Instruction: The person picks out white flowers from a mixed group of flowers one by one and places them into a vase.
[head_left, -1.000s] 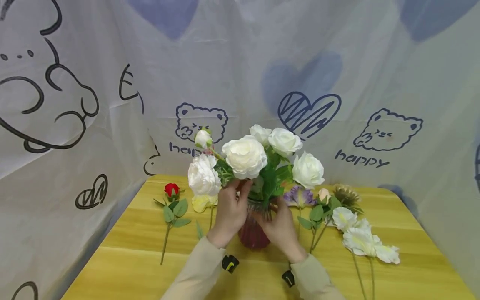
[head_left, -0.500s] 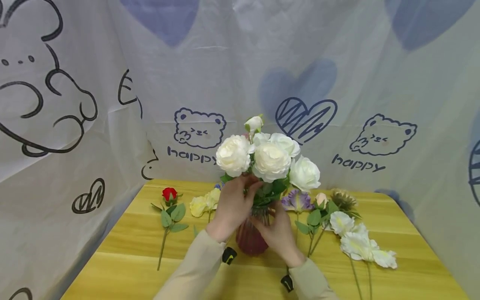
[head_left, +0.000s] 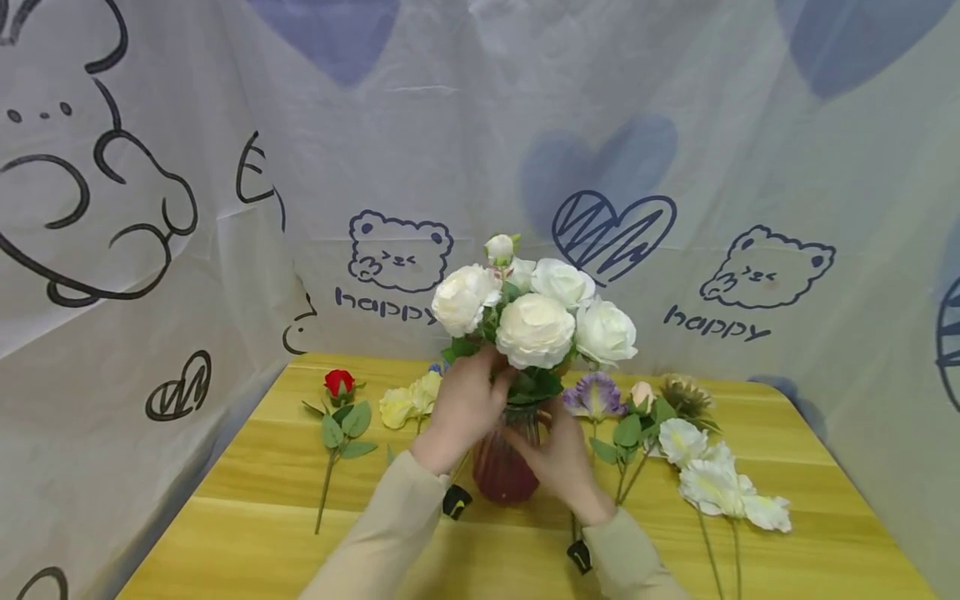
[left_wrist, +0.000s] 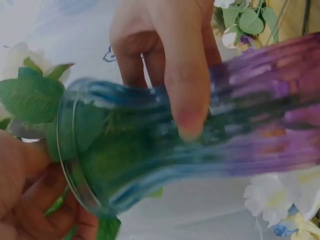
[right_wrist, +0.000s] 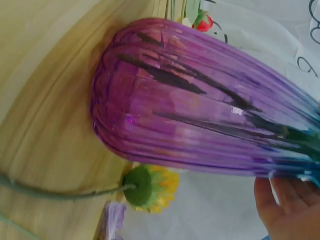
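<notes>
A ribbed glass vase (head_left: 504,475), purple-pink below and blue at the neck, stands upright on the table with dark stems inside. Around its neck my right hand (head_left: 561,458) grips, the thumb lying across the glass in the left wrist view. My left hand (head_left: 463,410) has curled fingers at the stems and green leaves just above the vase's mouth; the exact pinch is hidden. Above it spread white roses (head_left: 536,330) and a white bud (head_left: 499,249). In the right wrist view the stems (right_wrist: 215,85) show through the purple glass.
A red rose (head_left: 339,384) and yellow flowers (head_left: 411,402) lie left of the vase. To the right are a purple flower (head_left: 595,395), a pale rosebud (head_left: 642,396), a brownish bloom (head_left: 686,395) and white flowers (head_left: 716,486). A printed cloth (head_left: 480,125) hangs behind the table.
The bud and two white blooms at the left have swung right, closer to the others, with my left hand at their stems. My right hand stays around the vase neck.
</notes>
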